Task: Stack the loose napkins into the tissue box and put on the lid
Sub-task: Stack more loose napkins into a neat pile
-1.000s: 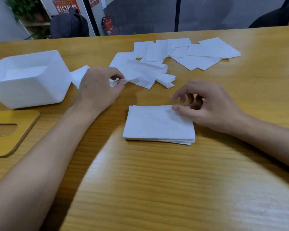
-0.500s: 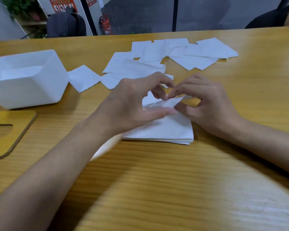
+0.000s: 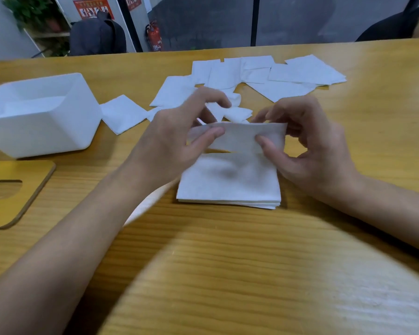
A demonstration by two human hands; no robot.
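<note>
A single white napkin (image 3: 240, 137) is held just above a neat stack of napkins (image 3: 230, 184) at the table's middle. My left hand (image 3: 174, 139) pinches its left end and my right hand (image 3: 310, 146) pinches its right end. Several loose napkins (image 3: 288, 76) lie scattered farther back, and one lone napkin (image 3: 122, 113) lies beside the box. The white tissue box (image 3: 41, 126) stands open at the far left with some white napkins inside. Its wooden lid (image 3: 20, 189), with a slot cut in it, lies flat in front of the box.
The wooden table (image 3: 228, 274) stretches bare toward me. A person in dark clothes (image 3: 402, 22) sits at the far right corner. Beyond the far edge are a dark backpack (image 3: 97, 36) and a red fire extinguisher (image 3: 154, 36).
My left hand brought a napkin from the loose pile over to the stack. My right hand left the stack's top and took the napkin's other end; both now hold it stretched above the stack.
</note>
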